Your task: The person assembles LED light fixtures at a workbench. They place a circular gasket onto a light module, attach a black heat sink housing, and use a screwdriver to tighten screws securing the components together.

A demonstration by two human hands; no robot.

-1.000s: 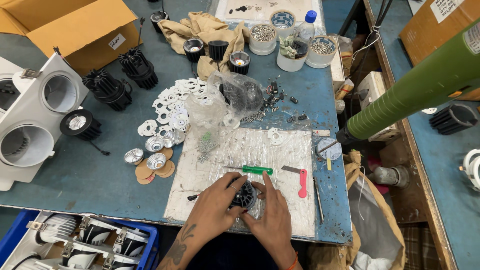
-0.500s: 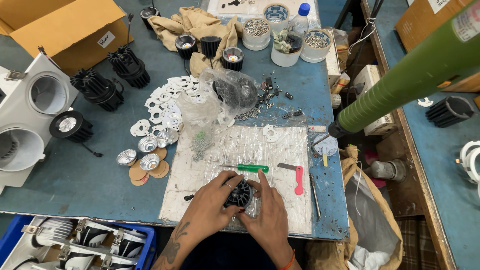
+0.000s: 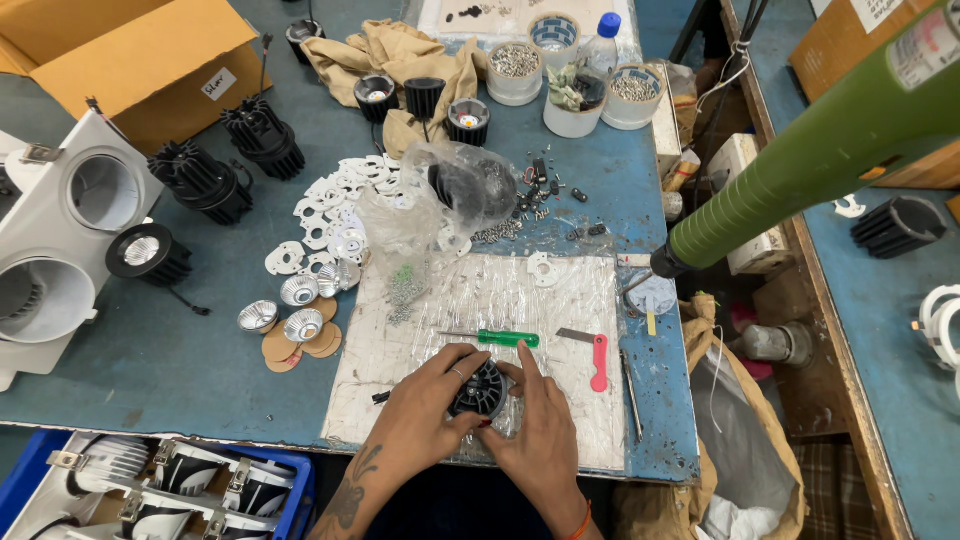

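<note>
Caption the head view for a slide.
Both hands, left hand and right hand, grip a black finned lamp housing beside a green screwdriver.

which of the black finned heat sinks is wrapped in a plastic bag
The black heat sink just above the metal work sheet, lying inside a clear crumpled bag. The others sit bare on the blue table.

This was a small assembly workshop for light fittings. A worn blue workbench (image 3: 150, 370) carried black finned heat sinks (image 3: 205, 185), silver reflectors (image 3: 258, 317) and white gaskets (image 3: 320, 200) toward its left side, with tubs of screws (image 3: 515, 70) along the far edge. A scratched metal sheet (image 3: 500, 310) lay at the near edge with a green screwdriver (image 3: 500, 338). White lamp housings (image 3: 60, 230) sat at the left edge, and a cardboard box (image 3: 130, 50) filled the far left corner.
</note>
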